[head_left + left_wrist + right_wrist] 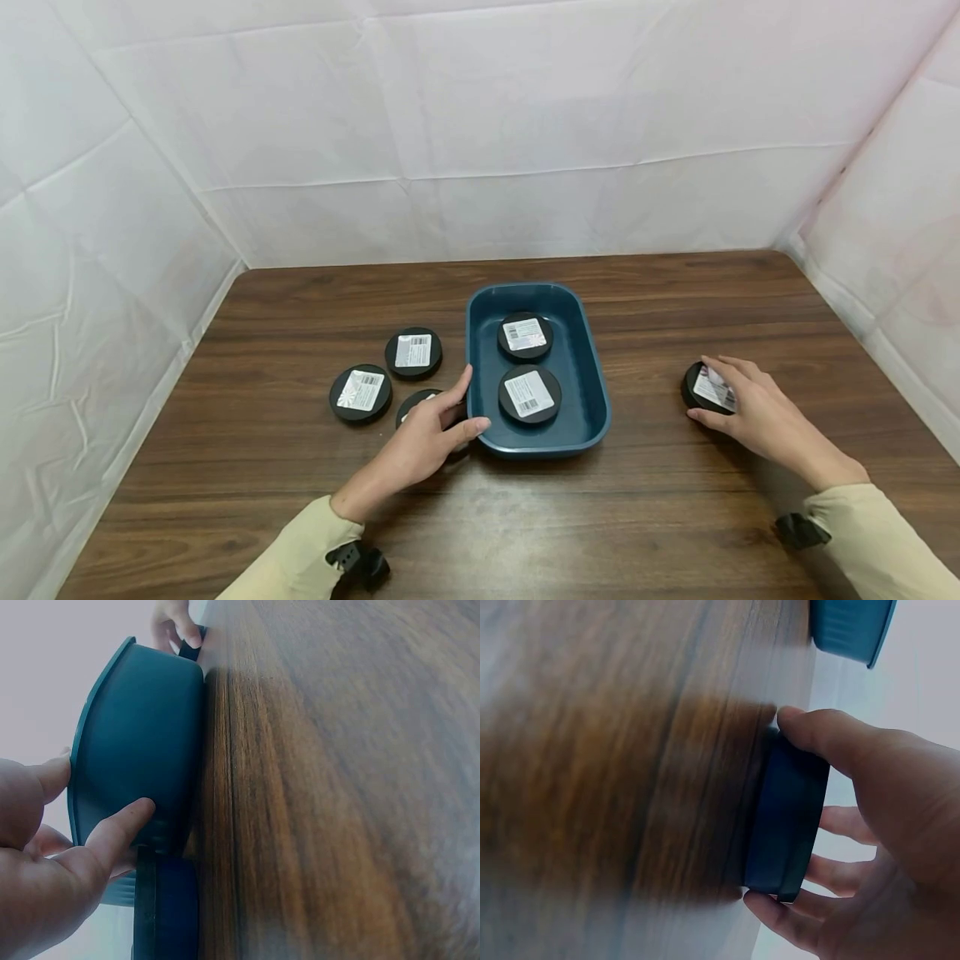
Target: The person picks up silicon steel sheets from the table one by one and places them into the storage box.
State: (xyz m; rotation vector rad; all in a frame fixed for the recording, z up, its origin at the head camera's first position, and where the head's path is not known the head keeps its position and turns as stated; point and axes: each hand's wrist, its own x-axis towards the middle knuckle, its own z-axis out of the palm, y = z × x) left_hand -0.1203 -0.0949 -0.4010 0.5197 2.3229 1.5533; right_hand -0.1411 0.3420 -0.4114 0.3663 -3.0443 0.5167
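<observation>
A blue plastic tray (pixel 592 392) with rounded corners stands mid-table, holding two flat black discs (pixel 525 335) with white barcode labels. My left hand (pixel 420 437) grips the tray's left side near the front corner: the thumb lies at the rim, and other fingers (pixel 124 825) touch the outer wall. To the right, my right hand (pixel 765 412) holds another labelled black disc (pixel 787 817) by its edge, thumb on one side and fingers on the opposite side. That disc lies flat at the tabletop; the hand covers part of its label.
Left of the tray lie three more black discs, one at the far left (pixel 361 393), one behind it (pixel 414 352), and one (pixel 408 402) partly hidden by my left hand. White cloth walls (pixel 525 125) enclose the back and sides of the brown wooden table (pixel 525 517).
</observation>
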